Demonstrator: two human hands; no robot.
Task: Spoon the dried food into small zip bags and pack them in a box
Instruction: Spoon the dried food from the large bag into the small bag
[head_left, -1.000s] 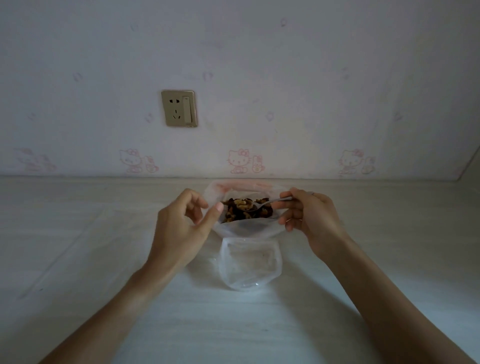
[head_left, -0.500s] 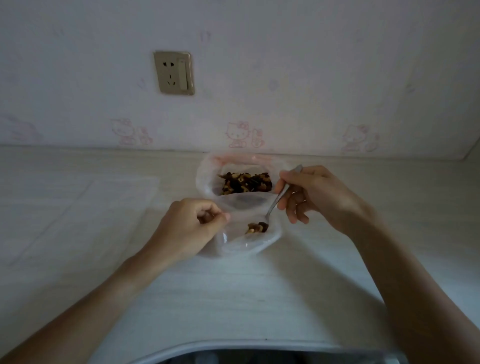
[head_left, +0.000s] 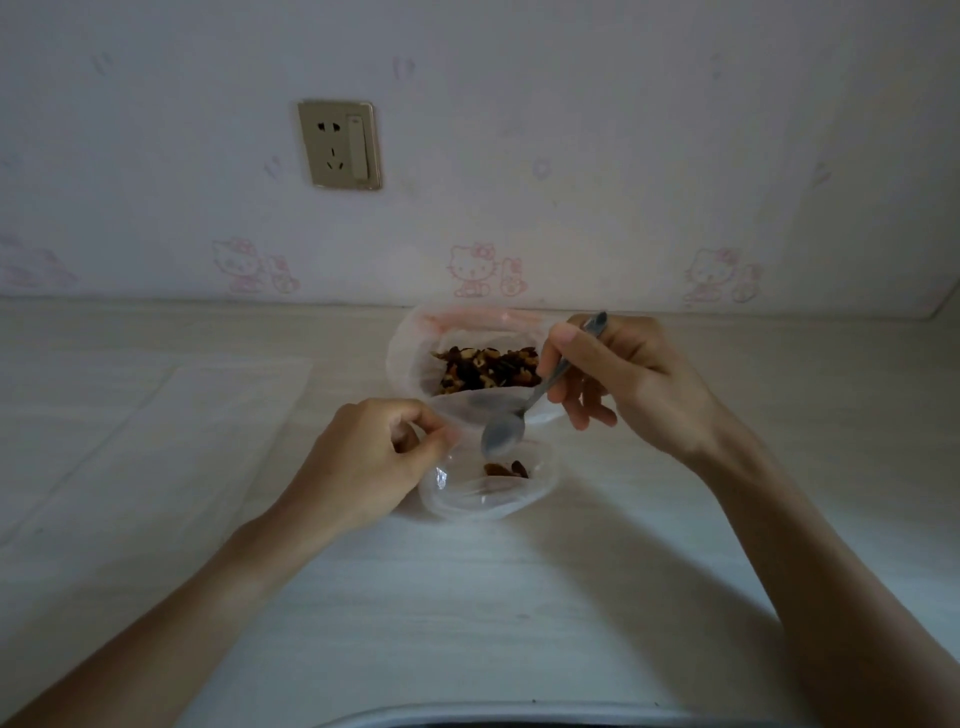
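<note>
Dried food: main pile sits in the big open bag at the back of the table, close to the wall. Dark brown mixed pieces, filling the bottom of that bag, pinkish strip along its far rim.

Table is pale, wood-grain look; a flat translucent sheet lies on it well to the left. Wall has faint pink cartoon-cat prints and a beige socket plate upper left of the bags.

Small zip bag lies just in front of the big bag, touching or overlapping its near edge, mouth held open. Clear plastic, a small clump of food pieces already inside near the far side.

Left hand: fingers curled, pinching the left rim of the small zip bag, keeping the mouth up.

Right hand: thumb and fingers gripping the handle of a metal spoon, handle end poking out above the knuckles. Spoon angled down-left, bowl over the small bag's opening, just above the clump. Bowl looks empty; can't tell for certain, it's blurred.

Hands apart, one each side of the small bag.

Curved light edge at bottom of view, unidentifiable.
</note>
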